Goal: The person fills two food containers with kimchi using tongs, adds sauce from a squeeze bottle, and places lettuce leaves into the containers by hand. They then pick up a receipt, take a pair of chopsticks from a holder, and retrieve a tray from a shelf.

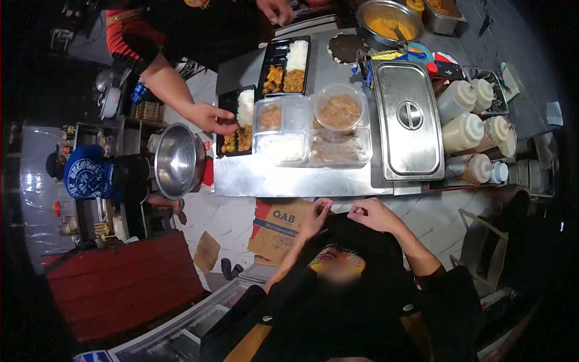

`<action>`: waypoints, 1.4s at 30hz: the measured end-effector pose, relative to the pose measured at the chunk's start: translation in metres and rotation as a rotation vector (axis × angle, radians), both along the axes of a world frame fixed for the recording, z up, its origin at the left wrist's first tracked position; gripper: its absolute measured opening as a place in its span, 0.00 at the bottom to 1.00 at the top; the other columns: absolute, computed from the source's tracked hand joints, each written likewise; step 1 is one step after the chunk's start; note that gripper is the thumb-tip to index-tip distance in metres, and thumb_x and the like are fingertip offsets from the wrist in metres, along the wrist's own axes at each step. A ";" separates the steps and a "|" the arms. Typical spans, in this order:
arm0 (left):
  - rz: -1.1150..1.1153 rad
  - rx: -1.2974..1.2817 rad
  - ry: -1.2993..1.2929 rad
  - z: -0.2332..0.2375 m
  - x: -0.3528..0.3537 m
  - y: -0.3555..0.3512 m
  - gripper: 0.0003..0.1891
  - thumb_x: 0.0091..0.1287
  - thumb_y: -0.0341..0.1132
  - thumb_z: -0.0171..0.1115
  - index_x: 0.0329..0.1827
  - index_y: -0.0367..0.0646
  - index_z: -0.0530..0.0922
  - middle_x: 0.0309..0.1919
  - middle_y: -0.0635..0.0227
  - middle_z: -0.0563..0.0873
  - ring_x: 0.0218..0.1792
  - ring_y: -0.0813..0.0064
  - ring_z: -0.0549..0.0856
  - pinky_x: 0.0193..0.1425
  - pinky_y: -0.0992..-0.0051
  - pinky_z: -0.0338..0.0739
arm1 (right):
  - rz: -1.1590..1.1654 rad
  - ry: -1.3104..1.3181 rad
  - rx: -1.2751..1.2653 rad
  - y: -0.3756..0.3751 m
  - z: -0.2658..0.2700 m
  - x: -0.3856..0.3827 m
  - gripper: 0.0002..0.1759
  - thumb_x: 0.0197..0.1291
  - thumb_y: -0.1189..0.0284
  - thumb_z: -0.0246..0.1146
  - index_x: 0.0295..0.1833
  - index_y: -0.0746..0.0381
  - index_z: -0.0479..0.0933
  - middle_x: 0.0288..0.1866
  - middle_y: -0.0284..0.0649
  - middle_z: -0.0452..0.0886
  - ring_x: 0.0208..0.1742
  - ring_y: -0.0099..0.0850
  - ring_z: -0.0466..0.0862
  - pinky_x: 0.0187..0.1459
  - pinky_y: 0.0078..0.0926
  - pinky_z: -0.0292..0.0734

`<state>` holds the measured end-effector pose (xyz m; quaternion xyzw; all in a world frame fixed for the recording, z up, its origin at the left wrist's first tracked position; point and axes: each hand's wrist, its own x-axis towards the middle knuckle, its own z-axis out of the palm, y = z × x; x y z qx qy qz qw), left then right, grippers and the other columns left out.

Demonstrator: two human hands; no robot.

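The left hand and the right hand hung before the black apron, just short of the near edge of the metal counter, slightly apart from each other. The fingers of both were curled; whether either grip was closed on anything, such as a fold of the apron, I could not tell. Nearest to them on the counter, set back from the near edge and left of the middle, sat a clear divided container with food in some of its sections, a round clear tub of shredded brown food, and beside that a clear rectangular box of darker contents. Along the left edge lay a black compartment tray with rice and two other foods; a co-worker's hand was over it, fingers spread a little. A second black tray, similarly filled, lay farther back on that side. To the right stood a lidded steel pan, then squeeze bottles by the right edge. A steel bowl of yellow-orange mixture sat toward the far right corner, and a steel mixing bowl showed beyond the left edge.
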<state>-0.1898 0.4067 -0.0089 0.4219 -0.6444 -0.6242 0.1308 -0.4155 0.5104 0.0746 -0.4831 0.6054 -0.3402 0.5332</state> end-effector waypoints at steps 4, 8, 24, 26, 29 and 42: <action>-0.156 0.072 0.012 0.001 0.003 -0.028 0.11 0.75 0.36 0.57 0.50 0.38 0.79 0.33 0.74 0.81 0.35 0.86 0.78 0.40 0.83 0.73 | -0.046 -0.136 -0.109 -0.004 0.045 -0.013 0.10 0.63 0.67 0.67 0.37 0.64 0.81 0.22 0.29 0.78 0.25 0.15 0.73 0.27 0.18 0.67; -0.287 0.141 0.071 0.004 0.008 -0.065 0.12 0.75 0.37 0.56 0.51 0.37 0.79 0.32 0.73 0.82 0.34 0.87 0.78 0.41 0.84 0.75 | -0.163 -0.266 -0.052 -0.020 0.099 -0.024 0.08 0.65 0.73 0.64 0.37 0.68 0.81 0.26 0.33 0.81 0.27 0.18 0.79 0.30 0.17 0.73; -0.322 0.301 0.147 -0.004 0.068 -0.143 0.11 0.74 0.39 0.58 0.47 0.40 0.79 0.31 0.76 0.81 0.31 0.86 0.78 0.31 0.83 0.74 | -0.153 -0.278 0.055 -0.071 0.092 0.079 0.11 0.69 0.70 0.61 0.47 0.68 0.79 0.38 0.34 0.82 0.37 0.19 0.80 0.41 0.19 0.77; -0.251 0.337 0.217 -0.006 0.082 -0.153 0.11 0.74 0.39 0.57 0.45 0.40 0.79 0.30 0.75 0.80 0.30 0.86 0.78 0.31 0.83 0.74 | -0.106 -0.292 0.087 -0.076 0.077 0.087 0.12 0.70 0.70 0.60 0.48 0.68 0.79 0.37 0.33 0.82 0.37 0.18 0.79 0.41 0.19 0.77; -0.107 0.318 0.267 0.003 0.105 -0.175 0.11 0.75 0.39 0.56 0.42 0.39 0.78 0.28 0.75 0.78 0.29 0.85 0.77 0.33 0.82 0.74 | -0.013 -0.253 0.165 -0.073 0.044 0.095 0.12 0.70 0.69 0.59 0.47 0.68 0.79 0.37 0.34 0.82 0.36 0.19 0.80 0.41 0.19 0.77; 0.247 -0.537 0.153 0.063 0.060 -0.212 0.10 0.67 0.32 0.62 0.47 0.38 0.78 0.44 0.59 0.79 0.45 0.64 0.78 0.49 0.69 0.74 | -0.299 -0.111 0.238 -0.085 -0.028 0.110 0.14 0.71 0.64 0.58 0.43 0.65 0.79 0.31 0.34 0.81 0.32 0.20 0.79 0.36 0.20 0.78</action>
